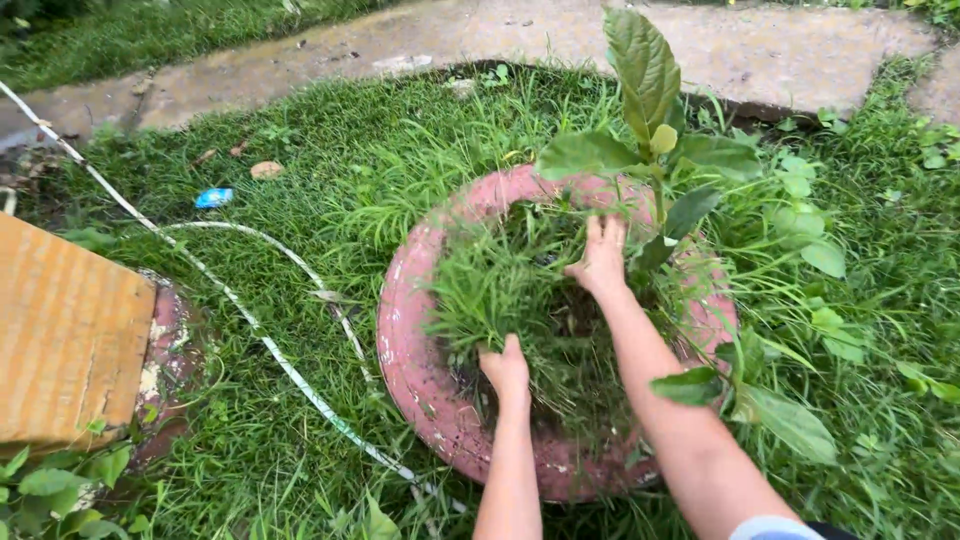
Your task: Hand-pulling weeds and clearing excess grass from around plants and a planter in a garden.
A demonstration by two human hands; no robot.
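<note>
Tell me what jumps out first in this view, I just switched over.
A round pink planter ring sits mid-frame in the lawn, overgrown with grass tufts. Both hands are in it: the left hand buried in the grass near its front, the right hand reaching toward the stem of a broad-leaved sapling at its far side. A white hose snakes across the grass at left.
</note>
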